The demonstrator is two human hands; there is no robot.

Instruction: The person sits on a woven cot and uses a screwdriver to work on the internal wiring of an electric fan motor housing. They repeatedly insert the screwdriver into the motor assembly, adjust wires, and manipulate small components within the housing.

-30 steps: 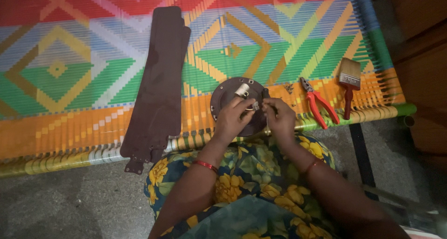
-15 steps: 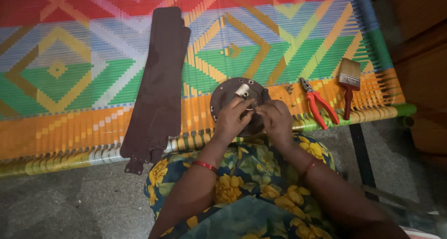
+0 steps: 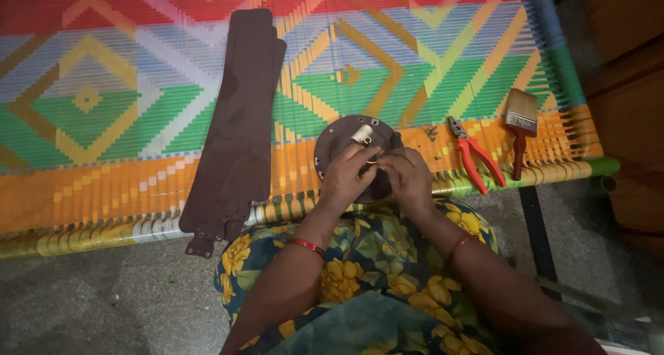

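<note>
Dark brown metal makes up the round fan motor plate [image 3: 339,144], which lies at the near edge of a brightly woven cot [image 3: 138,106], in the only view, from the head camera. No container shows; the plate itself carries a small pale cylinder [image 3: 362,133] on its upper part.

The left hand [image 3: 348,177] lies over the lower middle of the plate, its fingers [image 3: 365,154] curled together and pinching something small just below the pale cylinder; what it is cannot be told. The right hand [image 3: 409,178] covers the plate's right lower edge, fingers [image 3: 387,162] bent inward and meeting the left ones, so the plate sits directly beneath both hands. Each wrist wears a red bangle.

Left of the plate lie stacked dark brown fan blades [image 3: 238,120], their ends hanging over the cot's edge. Right of the plate lie small screws [image 3: 430,131], then red-handled pliers [image 3: 470,151], then a paintbrush [image 3: 520,123] with a dark red handle.
</note>
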